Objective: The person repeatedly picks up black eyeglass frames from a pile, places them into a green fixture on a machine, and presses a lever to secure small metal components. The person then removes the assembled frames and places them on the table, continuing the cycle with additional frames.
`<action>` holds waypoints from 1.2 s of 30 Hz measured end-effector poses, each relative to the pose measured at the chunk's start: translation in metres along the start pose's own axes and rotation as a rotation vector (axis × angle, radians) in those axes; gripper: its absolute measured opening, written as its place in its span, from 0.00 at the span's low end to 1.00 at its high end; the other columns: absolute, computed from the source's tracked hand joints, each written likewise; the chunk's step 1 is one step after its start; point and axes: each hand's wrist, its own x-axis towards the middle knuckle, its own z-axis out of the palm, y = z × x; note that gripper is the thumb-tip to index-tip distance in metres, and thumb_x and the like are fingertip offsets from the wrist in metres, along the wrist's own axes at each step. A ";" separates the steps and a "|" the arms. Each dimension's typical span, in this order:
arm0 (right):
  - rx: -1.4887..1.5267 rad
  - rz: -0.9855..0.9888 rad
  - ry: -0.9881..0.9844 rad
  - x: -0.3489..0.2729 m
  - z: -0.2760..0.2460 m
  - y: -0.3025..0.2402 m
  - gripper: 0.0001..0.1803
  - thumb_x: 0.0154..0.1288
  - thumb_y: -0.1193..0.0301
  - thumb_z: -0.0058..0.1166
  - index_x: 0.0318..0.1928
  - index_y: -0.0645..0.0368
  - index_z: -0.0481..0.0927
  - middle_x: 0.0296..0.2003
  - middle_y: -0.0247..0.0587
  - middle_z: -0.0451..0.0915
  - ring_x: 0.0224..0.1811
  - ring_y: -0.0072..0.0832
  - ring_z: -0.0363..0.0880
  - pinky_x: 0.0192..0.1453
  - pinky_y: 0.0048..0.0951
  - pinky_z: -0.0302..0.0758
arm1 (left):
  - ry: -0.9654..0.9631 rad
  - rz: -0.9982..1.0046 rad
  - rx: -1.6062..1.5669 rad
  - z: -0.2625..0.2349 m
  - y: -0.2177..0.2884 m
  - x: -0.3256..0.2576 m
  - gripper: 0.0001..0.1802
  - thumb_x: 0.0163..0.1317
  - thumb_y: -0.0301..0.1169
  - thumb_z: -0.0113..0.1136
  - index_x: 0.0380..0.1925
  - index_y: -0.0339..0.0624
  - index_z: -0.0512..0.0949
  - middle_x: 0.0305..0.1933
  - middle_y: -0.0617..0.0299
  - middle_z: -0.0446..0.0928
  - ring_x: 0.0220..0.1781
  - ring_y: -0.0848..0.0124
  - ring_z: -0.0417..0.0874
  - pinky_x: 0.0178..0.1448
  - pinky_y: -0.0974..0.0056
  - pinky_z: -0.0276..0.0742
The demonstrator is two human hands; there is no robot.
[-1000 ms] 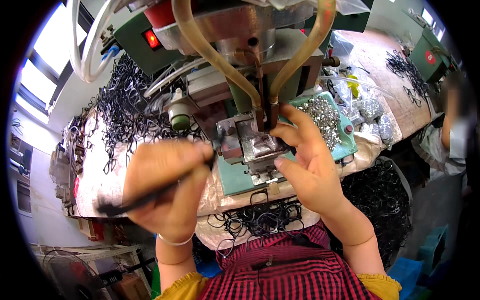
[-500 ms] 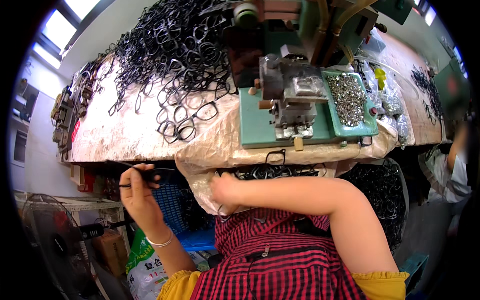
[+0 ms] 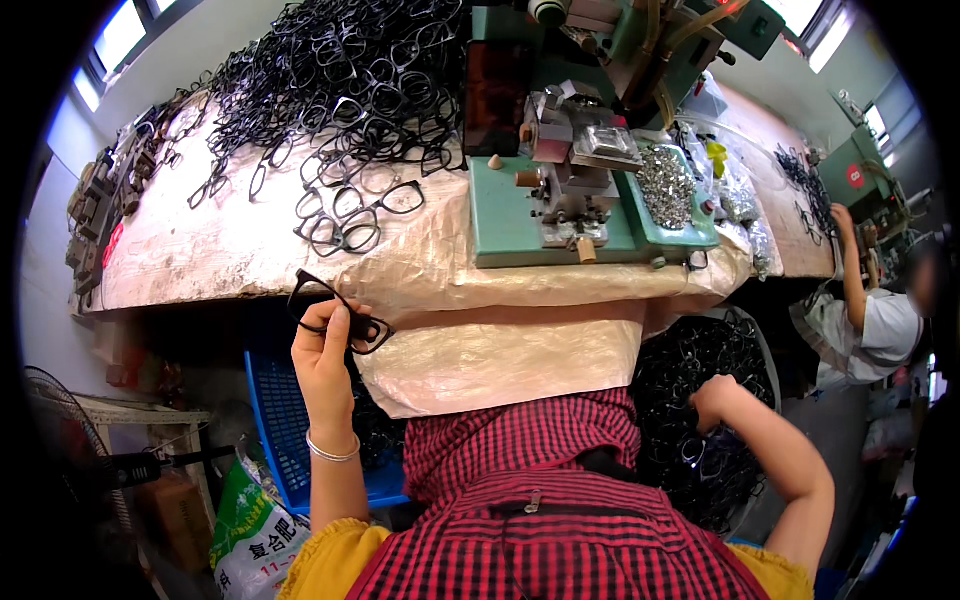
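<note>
My left hand (image 3: 325, 345) is closed round a black eyeglass frame (image 3: 362, 328), thumb on top, just off the table's front edge. The frame is tilted, with one rim up to the left and the other beside my fingers. Off to the right, my right hand (image 3: 716, 402) is curled at a large heap of black eyeglass frames (image 3: 690, 350) in a container below table height. Its fingertips are hidden, so what they hold does not show. A tan sheet (image 3: 500, 360) hangs from the table down over my checked apron (image 3: 520, 440).
A green machine (image 3: 500, 215) stands on the table, with a green tray (image 3: 685, 235) of small metal parts alongside. Many black frames (image 3: 350, 100) are piled at the back left. A blue basket (image 3: 275, 420) sits below. A person (image 3: 890, 320) works at far right.
My right hand has gone from the sheet in front of me to the heap on the right. My left hand has turned and shifted right with the eyeglass frame. Frames on the sheet no longer show.
</note>
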 end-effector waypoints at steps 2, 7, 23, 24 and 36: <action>0.004 0.115 0.200 -0.026 -0.034 -0.037 0.21 0.58 0.59 0.58 0.52 0.50 0.84 0.44 0.47 0.85 0.51 0.43 0.84 0.54 0.45 0.79 | -0.041 -0.008 0.019 0.007 -0.004 -0.001 0.07 0.74 0.30 0.56 0.42 0.37 0.79 0.40 0.59 0.84 0.34 0.77 0.83 0.36 0.74 0.74; 0.586 -0.418 1.346 0.014 -0.166 -0.171 0.09 0.64 0.67 0.51 0.39 0.56 0.81 0.37 0.44 0.85 0.45 0.45 0.83 0.51 0.46 0.79 | -0.125 0.005 0.019 0.037 0.005 -0.003 0.08 0.74 0.29 0.55 0.42 0.35 0.79 0.39 0.58 0.84 0.35 0.75 0.83 0.36 0.73 0.74; 0.405 -0.431 1.154 0.102 -0.217 -0.252 0.12 0.65 0.67 0.49 0.34 0.59 0.84 0.35 0.49 0.87 0.35 0.47 0.86 0.41 0.50 0.80 | -0.199 0.114 -0.053 0.073 0.037 -0.035 0.04 0.70 0.21 0.55 0.40 0.32 0.79 0.43 0.55 0.84 0.43 0.72 0.83 0.49 0.69 0.77; 0.523 -0.411 1.115 0.086 -0.197 -0.237 0.13 0.66 0.65 0.47 0.34 0.58 0.83 0.35 0.51 0.86 0.35 0.49 0.85 0.41 0.51 0.80 | -0.247 0.168 -0.018 0.088 0.044 -0.034 0.04 0.68 0.19 0.57 0.40 0.33 0.80 0.43 0.55 0.84 0.44 0.70 0.83 0.50 0.67 0.77; 0.821 0.184 1.802 -0.052 -0.222 0.051 0.06 0.62 0.69 0.59 0.33 0.58 0.79 0.31 0.46 0.82 0.35 0.48 0.81 0.39 0.46 0.77 | -0.678 1.128 0.610 0.218 0.092 0.076 0.16 0.49 0.28 0.72 0.41 0.50 0.88 0.49 0.64 0.86 0.41 0.62 0.78 0.56 0.54 0.77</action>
